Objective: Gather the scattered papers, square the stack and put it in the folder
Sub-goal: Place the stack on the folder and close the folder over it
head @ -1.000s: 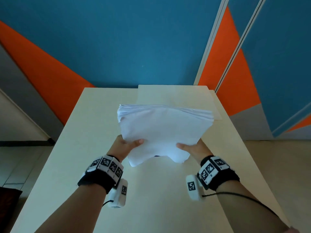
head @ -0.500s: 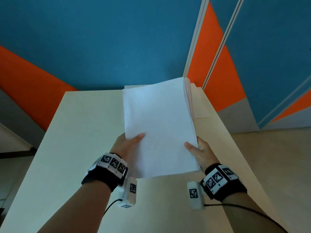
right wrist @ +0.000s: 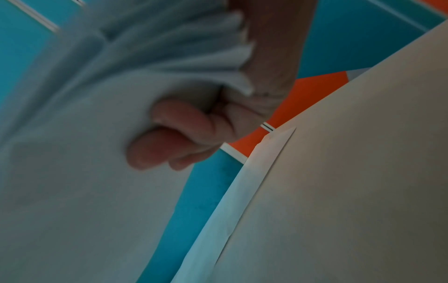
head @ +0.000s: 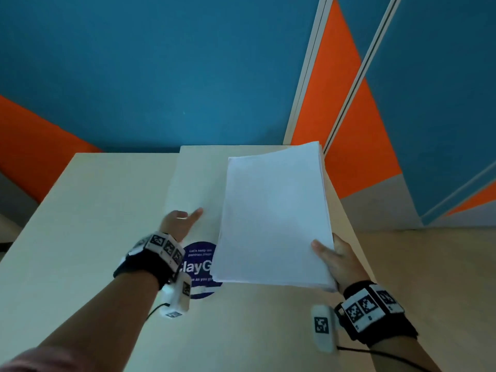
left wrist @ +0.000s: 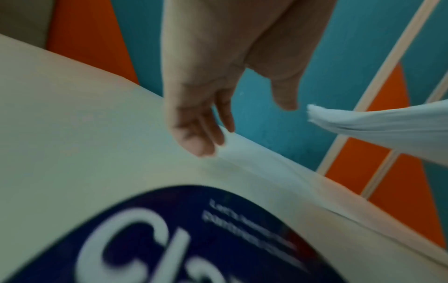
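Note:
A thick stack of white papers (head: 273, 218) hangs flat above the right half of the table, and my right hand (head: 330, 253) alone grips its near right corner, thumb on top. In the right wrist view the fingers (right wrist: 169, 137) curl under the stack (right wrist: 72, 172). A pale cream folder (head: 198, 178) lies shut at the table's far middle, partly hidden under the stack. My left hand (head: 182, 221) is open and holds nothing. Its fingertips (left wrist: 201, 147) are at the folder's near left edge (left wrist: 266, 168); blur hides whether they touch. The stack's corner (left wrist: 387, 130) floats to their right.
The cream table (head: 94, 224) carries a round dark blue sticker (head: 198, 267) with white lettering, just in front of the folder and beside my left wrist. A blue and orange wall stands right behind the table's far edge. Floor lies past both side edges.
My left hand has let go of the stack and moved left and down to the folder. The right hand has carried the stack rightwards, uncovering the folder and the blue sticker.

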A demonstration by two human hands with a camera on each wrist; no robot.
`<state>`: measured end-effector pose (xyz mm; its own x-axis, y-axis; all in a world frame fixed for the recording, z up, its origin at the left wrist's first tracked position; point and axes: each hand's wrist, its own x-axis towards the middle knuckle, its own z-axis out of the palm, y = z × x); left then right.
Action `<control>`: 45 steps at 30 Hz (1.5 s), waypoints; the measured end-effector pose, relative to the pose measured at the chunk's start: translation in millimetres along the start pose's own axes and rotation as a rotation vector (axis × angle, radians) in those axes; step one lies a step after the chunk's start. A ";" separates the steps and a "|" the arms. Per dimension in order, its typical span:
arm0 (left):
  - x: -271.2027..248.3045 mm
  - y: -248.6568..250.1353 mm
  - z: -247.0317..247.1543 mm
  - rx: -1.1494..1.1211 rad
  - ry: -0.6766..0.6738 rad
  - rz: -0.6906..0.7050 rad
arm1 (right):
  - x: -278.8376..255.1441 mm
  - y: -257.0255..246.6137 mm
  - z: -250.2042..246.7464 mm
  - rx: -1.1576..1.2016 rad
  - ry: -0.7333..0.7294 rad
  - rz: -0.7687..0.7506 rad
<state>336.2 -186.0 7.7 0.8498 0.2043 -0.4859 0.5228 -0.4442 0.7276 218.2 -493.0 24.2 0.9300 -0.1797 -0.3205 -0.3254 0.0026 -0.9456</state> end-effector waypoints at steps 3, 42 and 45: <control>32.8 -0.2 -8.9 0.262 0.262 -0.126 | 15.2 2.9 -18.2 0.046 -0.009 0.011; -134.0 -208.0 -109.7 -0.310 0.149 -0.190 | -117.1 31.7 18.1 -0.128 -0.006 0.229; -160.4 -221.2 -110.5 -0.325 0.153 -0.212 | -127.8 31.7 17.5 -0.188 -0.003 0.249</control>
<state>91.7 -24.1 -21.8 0.7083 0.4002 -0.5816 0.6605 -0.0848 0.7460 92.0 -452.8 34.2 0.8182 -0.1933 -0.5414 -0.5688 -0.1360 -0.8111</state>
